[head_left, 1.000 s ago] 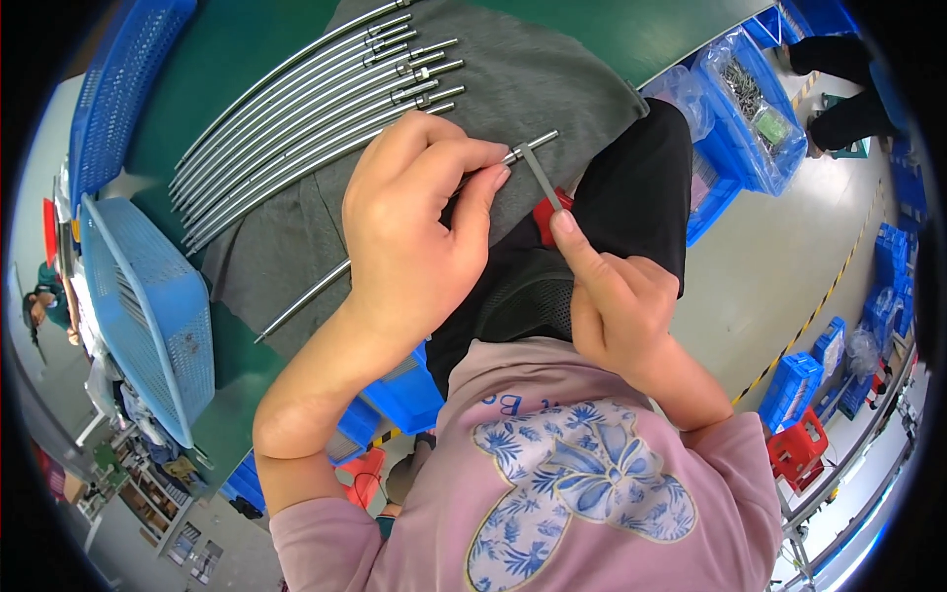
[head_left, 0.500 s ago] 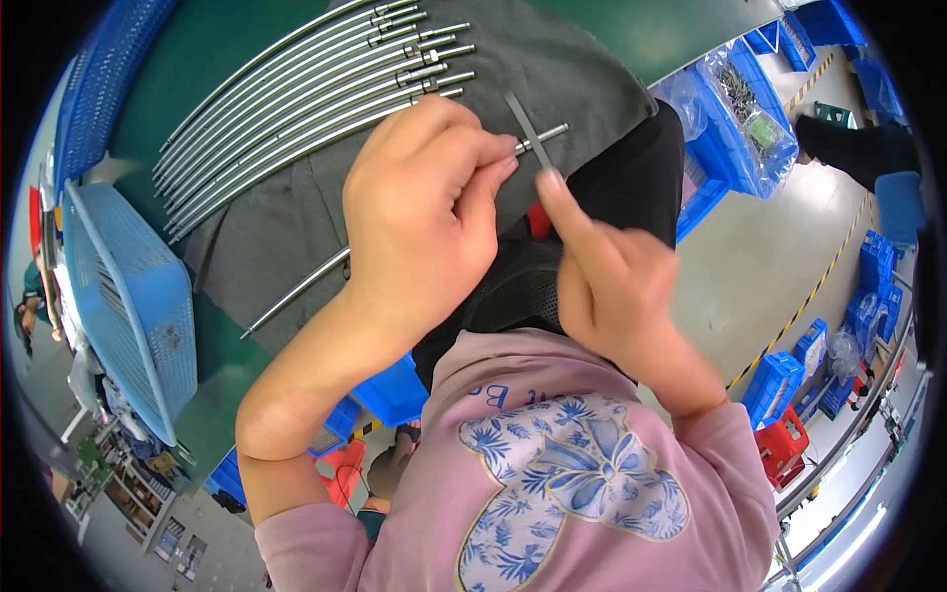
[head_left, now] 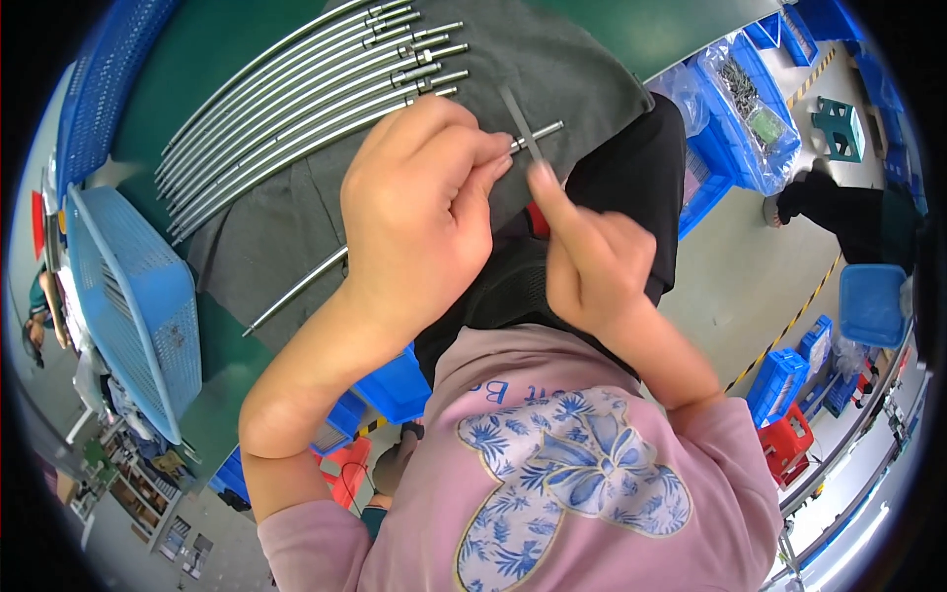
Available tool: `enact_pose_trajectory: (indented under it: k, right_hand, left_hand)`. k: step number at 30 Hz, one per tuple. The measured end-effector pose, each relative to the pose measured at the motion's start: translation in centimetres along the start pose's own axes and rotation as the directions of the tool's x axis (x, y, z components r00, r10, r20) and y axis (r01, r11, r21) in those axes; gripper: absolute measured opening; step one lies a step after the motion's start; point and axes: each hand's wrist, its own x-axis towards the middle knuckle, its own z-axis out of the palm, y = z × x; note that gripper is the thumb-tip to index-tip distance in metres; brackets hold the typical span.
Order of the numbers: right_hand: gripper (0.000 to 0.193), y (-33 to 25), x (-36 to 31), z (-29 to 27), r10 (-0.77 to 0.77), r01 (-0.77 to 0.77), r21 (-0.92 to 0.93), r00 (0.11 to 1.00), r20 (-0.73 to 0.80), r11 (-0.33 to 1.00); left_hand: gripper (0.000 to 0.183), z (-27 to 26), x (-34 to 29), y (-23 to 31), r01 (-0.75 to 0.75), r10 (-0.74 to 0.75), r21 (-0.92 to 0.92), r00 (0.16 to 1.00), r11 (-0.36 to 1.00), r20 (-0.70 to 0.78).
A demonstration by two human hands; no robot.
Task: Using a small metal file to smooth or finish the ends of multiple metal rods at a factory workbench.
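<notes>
A thin metal rod [head_left: 296, 291] runs slantwise under my left hand [head_left: 419, 197], which is closed with thumb and forefinger pinching it near its far end. That end sticks out to the right past my fingertips. Across it lies a narrow flat grey file [head_left: 517, 113], touching the rod or just above it. My right hand [head_left: 602, 261] is closed on the file's near end, index finger stretched along it. Beyond my left hand, several similar rods [head_left: 296, 128] lie side by side on a grey cloth [head_left: 572, 74], with collars near their right ends.
The cloth covers part of a green table [head_left: 631, 30] and reaches my lap. A light blue perforated basket [head_left: 178, 326] stands at the left. On the right are a blue bin [head_left: 755, 109] with bagged metal parts, a green stool [head_left: 838, 128] and a person's dark-clothed leg [head_left: 838, 212].
The file and my right hand have shifted slightly to the left and up. My left hand keeps its pinch on the rod. At the right, the other person's leg has moved, uncovering the green stool.
</notes>
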Motion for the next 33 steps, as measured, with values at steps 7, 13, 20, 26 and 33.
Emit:
enact_pose_trajectory:
  k: [7,13,20,26,33]
  right_hand:
    - [0.062,0.2,1.0,1.2,-0.032,0.037,0.050,0.994,-0.109,0.998]
    - [0.058,0.4,1.1,1.6,-0.047,0.050,0.026,0.992,-0.119,0.998]
    - [0.058,0.6,0.1,1.8,-0.003,0.008,0.055,0.995,-0.095,0.998]
    - [0.047,0.2,-1.9,0.3,0.027,-0.031,0.068,0.998,0.058,0.997]
    - [0.048,-0.1,-2.6,0.2,0.067,-0.071,0.057,0.996,0.066,0.996]
  left_hand:
    - [0.016,0.0,0.3,-0.3,-0.057,0.057,0.045,0.998,0.997,0.006]
    - [0.015,-0.1,0.1,-0.1,-0.064,0.063,0.074,0.998,0.995,0.026]
    - [0.015,0.0,0.1,-0.2,-0.064,0.062,0.095,0.998,0.993,0.025]
    - [0.015,0.0,0.4,-0.6,-0.066,0.064,0.096,0.998,0.993,0.027]
    - [0.014,0.1,0.3,-0.7,-0.062,0.060,0.079,0.998,0.995,0.028]
